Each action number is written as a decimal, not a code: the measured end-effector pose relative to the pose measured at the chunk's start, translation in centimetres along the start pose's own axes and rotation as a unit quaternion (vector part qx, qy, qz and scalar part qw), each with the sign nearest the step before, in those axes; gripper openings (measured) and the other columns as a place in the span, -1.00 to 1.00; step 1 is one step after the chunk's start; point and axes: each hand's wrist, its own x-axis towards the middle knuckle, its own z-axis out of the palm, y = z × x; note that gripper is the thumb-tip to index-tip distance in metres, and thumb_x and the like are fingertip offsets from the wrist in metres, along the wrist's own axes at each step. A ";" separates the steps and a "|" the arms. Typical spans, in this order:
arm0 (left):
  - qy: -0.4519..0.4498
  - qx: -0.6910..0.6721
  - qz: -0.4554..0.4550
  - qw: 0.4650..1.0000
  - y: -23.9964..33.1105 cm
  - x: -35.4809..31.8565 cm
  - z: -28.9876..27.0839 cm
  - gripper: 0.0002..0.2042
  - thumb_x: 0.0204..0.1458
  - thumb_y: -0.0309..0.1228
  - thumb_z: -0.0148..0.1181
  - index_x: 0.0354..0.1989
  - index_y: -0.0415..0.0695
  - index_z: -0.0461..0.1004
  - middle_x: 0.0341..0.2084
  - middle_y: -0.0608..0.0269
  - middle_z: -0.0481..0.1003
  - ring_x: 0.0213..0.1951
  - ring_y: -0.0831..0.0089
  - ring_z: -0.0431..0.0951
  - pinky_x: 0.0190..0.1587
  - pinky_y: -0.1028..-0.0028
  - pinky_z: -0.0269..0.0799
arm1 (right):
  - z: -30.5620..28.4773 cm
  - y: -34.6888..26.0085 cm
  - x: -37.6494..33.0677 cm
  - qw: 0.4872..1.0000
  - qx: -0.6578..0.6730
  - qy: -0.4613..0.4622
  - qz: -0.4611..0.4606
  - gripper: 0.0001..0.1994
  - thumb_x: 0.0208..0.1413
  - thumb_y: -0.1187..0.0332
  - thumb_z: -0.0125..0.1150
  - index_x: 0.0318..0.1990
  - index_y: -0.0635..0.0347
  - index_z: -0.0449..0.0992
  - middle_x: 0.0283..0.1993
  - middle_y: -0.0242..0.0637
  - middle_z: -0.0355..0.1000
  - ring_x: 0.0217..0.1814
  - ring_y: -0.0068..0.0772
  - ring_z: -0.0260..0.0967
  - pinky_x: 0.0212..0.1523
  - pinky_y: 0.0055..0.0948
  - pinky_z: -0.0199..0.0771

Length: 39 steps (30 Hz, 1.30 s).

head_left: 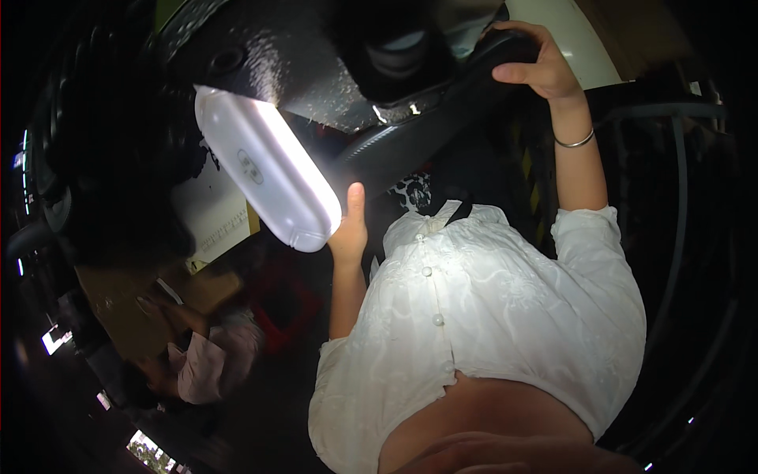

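Note:
My right hand (pixel 537 67), at the upper right, grips the end of a long black piece (pixel 442 122) between thumb and fingers; its exact kind does not show. The piece slants down to the left, passing under a dark machine head (pixel 308 59), with a ridged surface toward its lower end. My left hand (pixel 351 233) is near the middle, its thumb pointing up by the lower end of a lit white lamp (pixel 264 162). The lamp hides its other fingers, so whether it holds the black piece cannot be made out.
A pale panel (pixel 213 217) with printed marks lies left of the lamp. Farther left, another person in a light pink top (pixel 213 359) sits beside brown cardboard (pixel 118 304). A red crate-like thing (pixel 288 316) stands near them. Grey metal rails (pixel 675 197) curve along the right.

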 end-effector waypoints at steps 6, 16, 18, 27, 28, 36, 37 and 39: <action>0.017 0.039 0.027 0.999 -0.1 -0.3 -5.0 -0.67 0.05 -0.51 0.14 0.00 -0.32 0.30 -0.13 0.15 0.43 -0.10 0.48 0.43 0.02 0.51 0.29 | 6.1 0.1 -0.2 1.000 0.007 0.002 0.030 -0.64 -0.24 0.52 0.39 -0.17 0.30 0.52 -0.27 -0.29 0.51 -0.24 -0.53 0.44 -0.14 -0.58 0.42; 0.057 -0.006 -0.028 0.998 0.0 0.0 -9.5 -0.61 -0.05 -0.59 0.18 0.00 -0.33 0.30 -0.12 0.18 0.44 -0.12 0.49 0.44 0.01 0.50 0.32 | 12.5 1.5 -1.0 1.000 0.007 -0.005 0.017 -0.60 -0.21 0.45 0.42 -0.14 0.29 0.49 -0.14 -0.30 0.44 -0.14 -0.53 0.38 -0.06 -0.54 0.37; 0.029 0.003 -0.057 0.998 -0.8 -0.3 -10.6 -0.66 0.04 -0.51 0.17 -0.01 -0.32 0.32 -0.08 0.17 0.42 -0.08 0.47 0.42 0.05 0.50 0.26 | 13.4 1.5 -0.9 0.999 0.033 -0.004 0.019 -0.50 -0.21 0.45 0.43 -0.03 0.27 0.42 -0.10 -0.31 0.43 -0.09 -0.51 0.37 -0.02 -0.51 0.37; -0.155 0.075 -0.221 0.960 -7.9 -2.5 -8.5 -0.81 -0.01 -0.47 0.24 -0.24 -0.20 0.41 -0.45 0.39 0.45 -0.45 0.69 0.39 -0.43 0.64 0.30 | 14.1 0.3 -0.2 0.999 -0.011 -0.010 0.035 -0.38 -0.27 0.48 0.46 0.05 0.26 0.33 -0.07 -0.30 0.43 -0.04 -0.46 0.37 0.04 -0.45 0.36; -0.203 0.120 -0.236 0.943 -9.7 -2.8 -7.7 -0.59 -0.03 -0.33 0.27 -0.06 -0.32 0.37 -0.15 0.15 0.45 -0.14 0.41 0.43 -0.07 0.41 0.34 | 14.2 0.3 -0.1 0.999 -0.014 -0.005 0.035 -0.44 -0.28 0.47 0.47 -0.02 0.26 0.38 -0.12 -0.30 0.45 -0.09 -0.49 0.39 -0.01 -0.47 0.39; -0.489 0.111 -0.013 0.865 -6.3 -2.9 6.5 -0.63 -0.01 -0.13 0.14 -0.25 -0.24 0.49 -0.42 -0.05 0.52 -0.36 0.10 0.54 -0.28 0.29 0.40 | 13.9 -2.2 -0.4 0.967 -0.234 0.036 0.098 -0.47 -0.36 0.26 0.50 -0.18 0.32 0.46 -0.26 -0.17 0.51 -0.22 -0.31 0.50 -0.13 -0.42 0.45; -0.521 0.136 -0.029 0.842 -5.3 -2.6 7.2 -0.62 -0.01 -0.12 0.14 -0.24 -0.24 0.49 -0.39 -0.06 0.52 -0.33 0.08 0.54 -0.25 0.27 0.40 | 12.8 -3.7 -0.2 0.962 -0.231 -0.043 0.141 -0.48 -0.35 0.22 0.50 -0.20 0.32 0.47 -0.32 -0.13 0.52 -0.27 -0.23 0.51 -0.15 -0.41 0.45; -0.555 0.230 -0.041 0.798 -1.3 -0.8 8.3 -0.62 -0.01 -0.14 0.16 -0.20 -0.24 0.49 -0.34 -0.05 0.53 -0.29 0.12 0.55 -0.22 0.28 0.42 | 10.2 -5.6 -0.4 0.920 -0.366 -0.057 0.126 -0.43 -0.31 0.24 0.46 -0.08 0.21 0.37 -0.25 -0.13 0.50 -0.20 -0.12 0.48 -0.17 -0.40 0.45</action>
